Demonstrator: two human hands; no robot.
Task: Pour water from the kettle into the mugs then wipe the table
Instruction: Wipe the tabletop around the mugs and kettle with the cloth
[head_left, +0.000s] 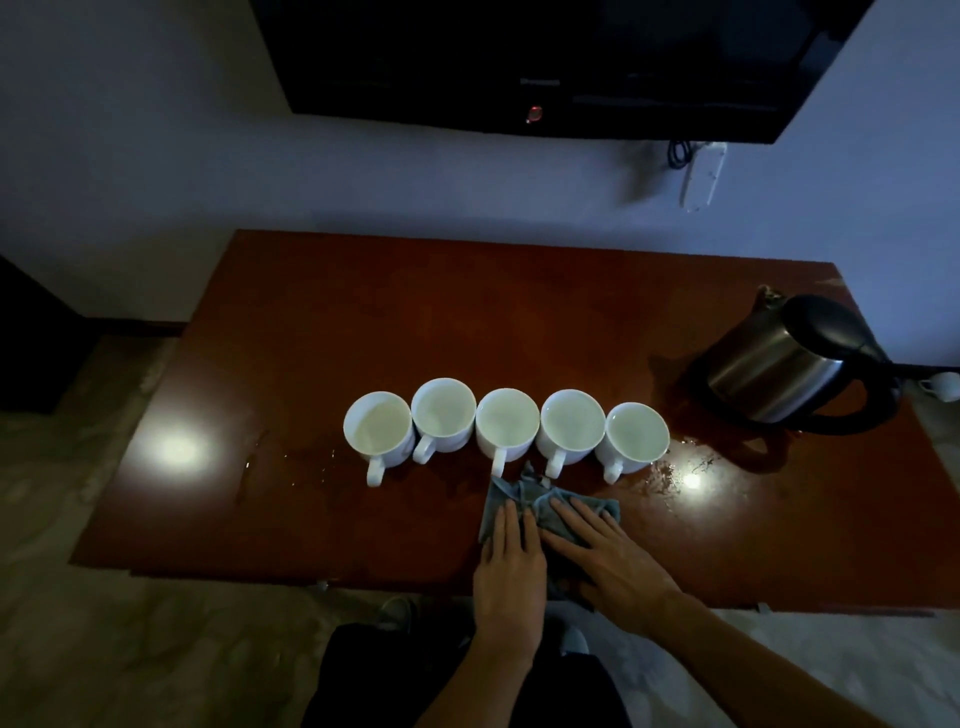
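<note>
Both hands are lying flat on a grey cloth (545, 512) at the near middle of the brown table (363, 312), fingers straight and pressing down, nothing pinched. The left hand (509, 577) is covering the cloth's left part with fingers pointing away toward the mugs; the right hand (610, 558) is angling in from the right, its fingers crossing over the cloth's middle and right part, close beside the left hand's fingers. The cloth is sitting bunched and wrinkled, its far edge just reaching the handles of the middle mugs. Five white mugs (506, 423) are standing upright in a row across the table's centre, rims close together or touching, handles pointing toward the near edge, each showing pale liquid inside. The steel kettle (779, 371) with black lid and handle is standing on the far right of the table, well apart from the hands, spout pointing far-left. Wet patches are glinting on the table to the right of the mug row near the kettle, and thin streaks are showing left of the row. A dark screen (545, 57) is hanging on the wall beyond the table, a white power strip (704, 174) fixed below its right end. Another white cup (943, 387) is sitting off the table's right edge.
</note>
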